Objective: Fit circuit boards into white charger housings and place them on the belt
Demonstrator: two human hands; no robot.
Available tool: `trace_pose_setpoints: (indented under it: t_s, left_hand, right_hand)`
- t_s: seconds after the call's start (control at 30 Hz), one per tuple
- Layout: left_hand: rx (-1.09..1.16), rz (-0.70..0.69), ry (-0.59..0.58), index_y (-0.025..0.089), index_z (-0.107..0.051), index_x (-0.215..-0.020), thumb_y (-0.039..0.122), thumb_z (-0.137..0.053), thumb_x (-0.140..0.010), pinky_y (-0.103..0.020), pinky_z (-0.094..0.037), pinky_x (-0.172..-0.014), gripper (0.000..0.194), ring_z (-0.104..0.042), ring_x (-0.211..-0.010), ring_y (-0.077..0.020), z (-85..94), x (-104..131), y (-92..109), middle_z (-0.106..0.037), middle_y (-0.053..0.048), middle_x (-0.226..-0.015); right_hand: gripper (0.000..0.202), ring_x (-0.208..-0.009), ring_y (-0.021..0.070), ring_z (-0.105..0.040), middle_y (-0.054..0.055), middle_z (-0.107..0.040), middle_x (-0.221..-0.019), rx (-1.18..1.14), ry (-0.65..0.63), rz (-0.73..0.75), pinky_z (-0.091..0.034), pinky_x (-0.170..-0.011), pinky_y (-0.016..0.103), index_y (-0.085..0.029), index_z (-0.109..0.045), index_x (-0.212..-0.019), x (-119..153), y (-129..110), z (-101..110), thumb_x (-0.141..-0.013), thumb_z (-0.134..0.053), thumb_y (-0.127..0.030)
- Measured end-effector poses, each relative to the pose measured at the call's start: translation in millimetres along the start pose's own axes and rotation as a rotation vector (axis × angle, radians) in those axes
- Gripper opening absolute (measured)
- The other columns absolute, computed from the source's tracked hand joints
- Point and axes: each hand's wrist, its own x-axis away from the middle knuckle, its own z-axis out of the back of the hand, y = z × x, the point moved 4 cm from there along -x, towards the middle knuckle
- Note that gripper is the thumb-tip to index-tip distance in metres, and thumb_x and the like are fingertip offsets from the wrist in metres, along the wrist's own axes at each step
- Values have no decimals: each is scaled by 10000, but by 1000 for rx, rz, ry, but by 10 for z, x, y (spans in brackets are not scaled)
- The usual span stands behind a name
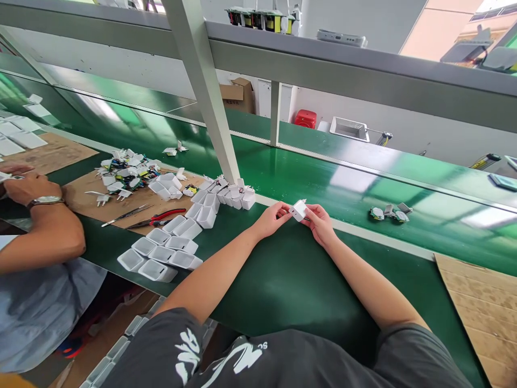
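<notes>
A small white charger casing (299, 210) is held up between my two hands, above the green table near the pale rail. My left hand (272, 219) pinches its left side with thumb and fingers. On the right side, the fingers of my right hand (320, 223) grip the same casing. To the left of my hands stand rows of open white casings (187, 228), and farther back a cluster of white casings (240, 195) has parts sticking out of the tops.
Loose circuit parts (129, 170) lie on cardboard (81, 188) with red-handled pliers (167, 216) and tweezers (125, 214). A co-worker's arm (44, 237) is at the left. A slanted metal post (205, 91) rises ahead. Circuit pieces (391, 213) sit on the green surface at the right.
</notes>
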Motion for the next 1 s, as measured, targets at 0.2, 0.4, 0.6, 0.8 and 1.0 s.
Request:
trace_pose_setpoints:
  t_s: [0.2,0.4,0.6,0.8,1.0]
  left_hand:
    - [-1,3,-4,219,-679,-1239,584,-662,-1000,-376,-557,-899,437,-693,-955,-216,11,-2,-1,-738,-59,-1058]
    - [-6,7,-12,215,-676,-1208,575,-665,-999,-408,-574,-931,417,-717,-983,-234,15,-3,11,-754,-76,-1091]
    - [16,13,-10,211,-656,-1225,579,-658,-1001,-433,-579,-960,430,-735,-1016,-250,19,1,12,-756,-88,-1114]
    - [29,15,1,207,-657,-1225,598,-645,-1003,-438,-578,-960,450,-734,-1004,-247,6,-3,8,-753,-89,-1105]
    - [-20,-7,-9,226,-590,-1342,608,-680,-975,-397,-573,-903,537,-699,-953,-211,-10,38,98,-721,-77,-1159]
  right_hand:
    - [435,-1008,177,-693,3,-661,-1223,49,7,45,-667,-827,313,-290,-713,-1059,19,-20,-22,-781,-948,-528]
    - [498,-1017,172,-702,-3,-598,-1294,54,17,78,-663,-862,334,-314,-664,-1118,15,-2,-23,-765,-956,-510]
    - [546,-1003,178,-732,-10,-637,-1180,37,29,36,-657,-929,369,-301,-643,-1095,15,3,-33,-723,-987,-503]
    - [480,-988,152,-732,-29,-683,-1068,16,-1,-13,-650,-880,286,-264,-648,-978,7,-10,-44,-735,-985,-504]
    - [496,-1007,173,-755,-32,-743,-1053,23,-10,-2,-646,-953,342,-270,-626,-950,19,-22,-54,-721,-995,-510]
